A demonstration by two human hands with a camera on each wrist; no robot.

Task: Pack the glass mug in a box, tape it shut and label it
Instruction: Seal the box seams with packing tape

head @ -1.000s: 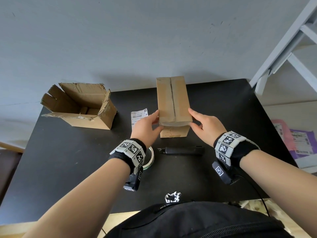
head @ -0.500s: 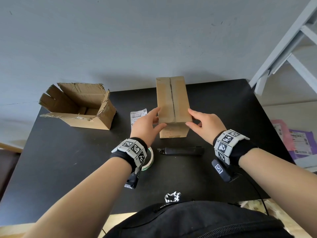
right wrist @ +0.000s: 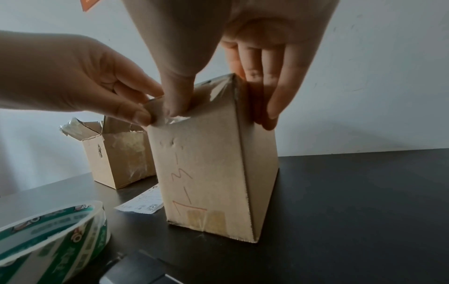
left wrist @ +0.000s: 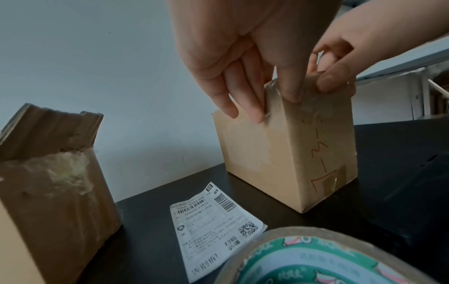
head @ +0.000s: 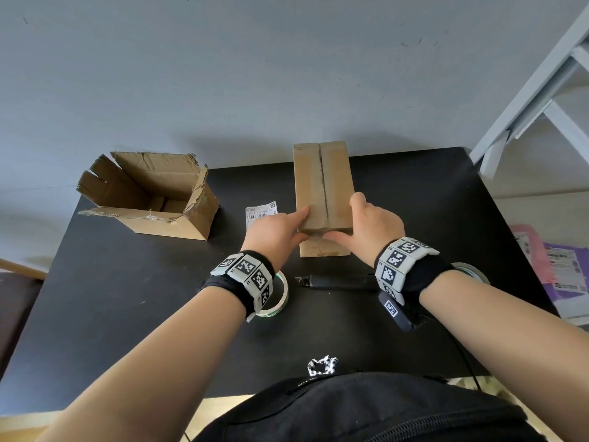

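A tall, closed cardboard box (head: 323,180) stands upright mid-table, its top flaps meeting in a centre seam. Clear tape runs over its near top edge. My left hand (head: 293,224) grips the near left top corner, with fingers down the left side and thumb on the front face (left wrist: 279,153). At the near right top corner my right hand (head: 360,218) holds the same way, thumb pressing the tape end on the front (right wrist: 206,163). A white shipping label (head: 260,212) lies flat just left of the box. The glass mug is not visible.
An open, torn cardboard box (head: 153,199) sits at the back left of the black table (head: 127,298). A green-printed tape roll (head: 280,298) lies under my left wrist, a black cutter (head: 338,280) in front of the box, another roll (head: 471,271) by my right wrist.
Both hands have slid from the box's sides toward its near top edge, and the thumbs have come round onto the front face. The box has stayed in place.
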